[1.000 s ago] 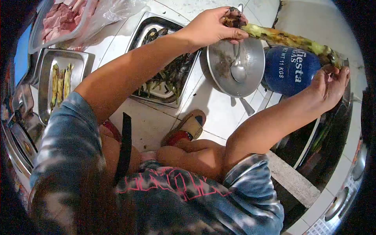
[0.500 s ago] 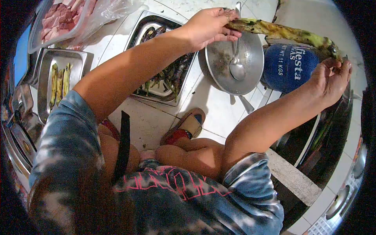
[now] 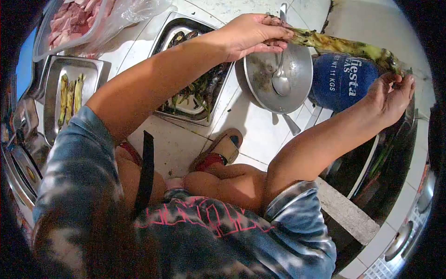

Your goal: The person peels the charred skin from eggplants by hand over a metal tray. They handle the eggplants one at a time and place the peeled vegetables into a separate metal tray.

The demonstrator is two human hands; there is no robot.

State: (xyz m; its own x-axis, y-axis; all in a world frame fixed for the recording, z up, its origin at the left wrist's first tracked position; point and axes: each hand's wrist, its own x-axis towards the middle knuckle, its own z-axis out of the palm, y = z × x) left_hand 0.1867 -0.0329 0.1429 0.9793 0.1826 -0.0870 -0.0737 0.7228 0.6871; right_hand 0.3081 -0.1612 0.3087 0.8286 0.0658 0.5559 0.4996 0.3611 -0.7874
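floor: white tile is spreading below the left hand and the right hand.

tank: blue, lettered "fiesta gas"; is sitting between the hands, just left of the right hand.

big tray: is lying on the floor, below and left of the left hand. dark eggplants are covering much of it; the left arm is crossing over and hiding part.

pan: is sitting below and slightly right of the left hand, just beside the tank.

tub: is holding meat, well left of the left hand. bag: clear, is lying between tub and left hand.

small tray: is resting well left of the left hand, nearer the body; is carrying three peeled eggplants.

eggplant: peeled, yellow-green with dark patches; is stretching from the left hand to the right hand, above the tank.

sandal: is standing on the floor, nearer the body than either hand.

left hand: thumb and fingers are meeting one end of the eggplant, lower fingers are spreading apart; cannot tell whether it is gripping.

right hand: fingertips are pinching the stem end.

spoon: is lying in the pan, its handle passing behind the left fingertips.
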